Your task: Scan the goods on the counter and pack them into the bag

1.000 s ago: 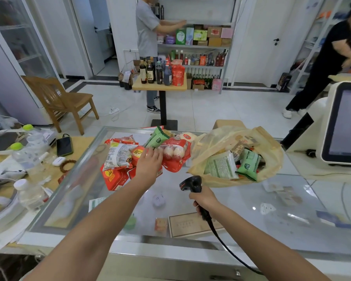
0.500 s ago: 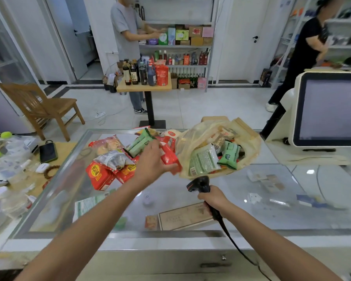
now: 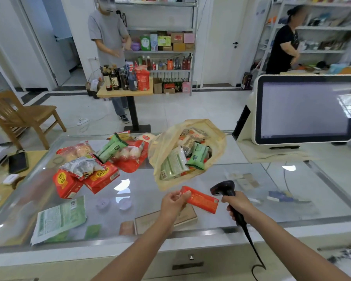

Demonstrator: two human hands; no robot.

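While the left hand (image 3: 174,202) pinches one short end of the red packet (image 3: 202,201) between thumb and curled fingers, the packet's long axis runs from that hand across toward the right hand (image 3: 239,204), slanting a little downward. Its free end lies just beside the right hand and just under the head of the scanner (image 3: 223,187). The right hand is wrapped round the scanner's handle, with the head turned toward the packet. The packet appears lifted off the bench (image 3: 146,189). It is flat, oblong and orange-red, with a paler patch at the free end; the print is too small to read. The bag (image 3: 162,151) gapes just beyond the left hand, so that hand looks better placed to drop the packet in once scanned.
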